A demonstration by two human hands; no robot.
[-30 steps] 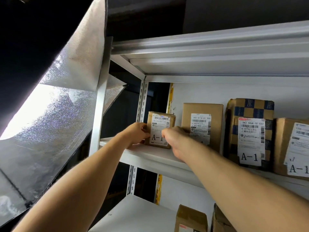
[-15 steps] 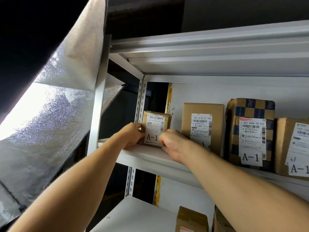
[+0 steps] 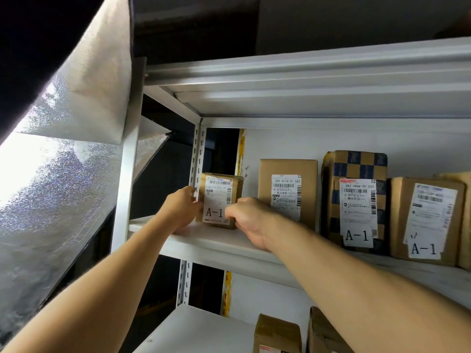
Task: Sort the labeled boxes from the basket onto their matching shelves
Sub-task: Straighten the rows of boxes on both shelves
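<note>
We are looking up at a white shelf [image 3: 216, 247]. At its left end, beside the perforated upright [image 3: 199, 159], a small box [image 3: 221, 200] is standing on end, long axis vertical, its label marked "A-1" facing us. Our left hand [image 3: 182, 208] is pressing against the box's left edge, its fingers hidden behind the side; our right hand [image 3: 248, 220] is curling over the lower right corner, covering part of the label. Both grips are clamped on the box.

To the right, a taller plain box [image 3: 288, 189] is standing apart from it, its lower label hidden by our right hand. Next are standing a checkered box [image 3: 355, 197] and a brown box [image 3: 428, 220], both marked "A-1". One more box at the right edge is cut off. The small print is too blurred to read.
</note>
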